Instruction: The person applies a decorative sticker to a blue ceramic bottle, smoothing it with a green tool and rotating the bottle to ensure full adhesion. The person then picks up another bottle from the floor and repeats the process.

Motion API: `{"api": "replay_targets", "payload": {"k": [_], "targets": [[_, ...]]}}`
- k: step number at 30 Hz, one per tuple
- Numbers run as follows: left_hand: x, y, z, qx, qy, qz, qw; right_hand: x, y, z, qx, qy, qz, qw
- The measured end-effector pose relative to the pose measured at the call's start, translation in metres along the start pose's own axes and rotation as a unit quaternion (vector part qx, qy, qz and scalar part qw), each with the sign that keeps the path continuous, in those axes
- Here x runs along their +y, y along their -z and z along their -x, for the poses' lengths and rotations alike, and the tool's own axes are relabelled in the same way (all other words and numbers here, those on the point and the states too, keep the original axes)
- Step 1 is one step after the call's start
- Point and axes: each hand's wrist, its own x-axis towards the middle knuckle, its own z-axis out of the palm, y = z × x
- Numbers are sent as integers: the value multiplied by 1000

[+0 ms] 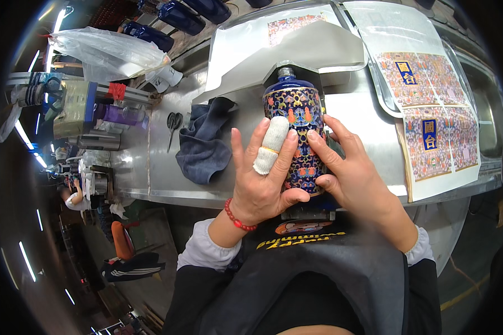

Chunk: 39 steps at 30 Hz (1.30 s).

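A dark blue bottle (305, 162) covered in a colourful floral pattern lies in front of me, its neck pointing away. My left hand (260, 178) has its fingers spread, with fingertips against the bottle's left side. A white cloth finger cover (271, 146), held by a yellow band, wraps one of its fingers. On the opposite side, my right hand (355, 170) rests with stretched fingers and thumb on the bottle. Behind the bottle's shoulder stands a bent grey metal sheet (296, 47). The bottle's underside is hidden.
A dark cloth (204, 145) and black scissors (173, 127) lie left on the metal table (162, 173). Printed pattern sheets (439, 128) are stacked at right, near a metal basin (489, 106). Blue bottles (180, 18) line the back, beside a clear plastic bag (103, 50).
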Motion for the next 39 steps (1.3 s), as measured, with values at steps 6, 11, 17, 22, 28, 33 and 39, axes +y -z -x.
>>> {"api": "replay_targets", "payload": {"k": [6,11,17,22,28,33,39], "targets": [[2,-1,2,9,-3,14,1000,2,-1,1,9,2,-7,1000],[9,-4,8,10,-15,-8,1000,1,-3,0,17,-2,-20,1000],[17,-12,19,80,3,69,994,7,-6,6,27,8,-9,1000],[26,-12,25,44,-17,-9,999,5,-4,8,-7,4,27,1000],[31,-11,31,54,-65,55,995,5,25,-12,96,83,-21,992],[22,-21,41,100,43,65,992,-16,38,-40,97,232,104,962],[14,-23,43,23,95,128,987,-33,48,-66,46,166,-70,983]]}}
